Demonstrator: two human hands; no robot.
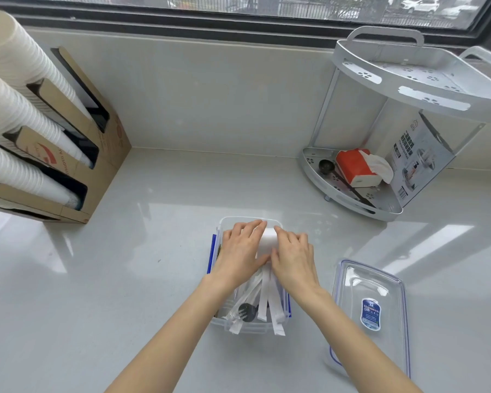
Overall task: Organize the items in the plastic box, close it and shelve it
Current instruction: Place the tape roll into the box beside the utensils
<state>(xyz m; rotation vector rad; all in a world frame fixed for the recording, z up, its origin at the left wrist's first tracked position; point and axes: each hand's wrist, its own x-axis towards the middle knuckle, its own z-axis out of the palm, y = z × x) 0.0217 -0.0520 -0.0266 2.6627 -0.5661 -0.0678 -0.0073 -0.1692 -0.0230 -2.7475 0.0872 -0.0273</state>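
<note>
— Where to look first?
— At the plastic box [278, 321], dead ahead on the worktop [125, 279], long axis running straight away from the body, near end just below the wrists, far end under the fingertips.

— And the hands?
— Both inside the far half. Left hand [240, 251] and right hand [294, 255] side by side, palms down, fingers curled onto a white block [268, 236] between them. Pressing or gripping, hard to say which; certainly not released.

— What fills the near half?
— Paper-wrapped straws [267, 302] laid lengthwise along the box, a few tips poking over the near rim, plus a black plastic fork [245, 310] in clear wrap. Anything beneath the palms hidden.

— Which relation decides the next move?
— Probably those overhanging tips: no clean seal until pushed back inside the rim, along the long axis. Then the lid [370, 310], flat on the worktop just right of the box, same orientation, apart from it. Nearer the right hand, so likely a right-hand reach.

— And the shelving?
— Corner rack [352, 201] far right against the wall, well apart from the box. Upper tier bare, lower tier holding a tissue pack [356, 168] and a scoop [325, 165]. Again on the right side.
</note>
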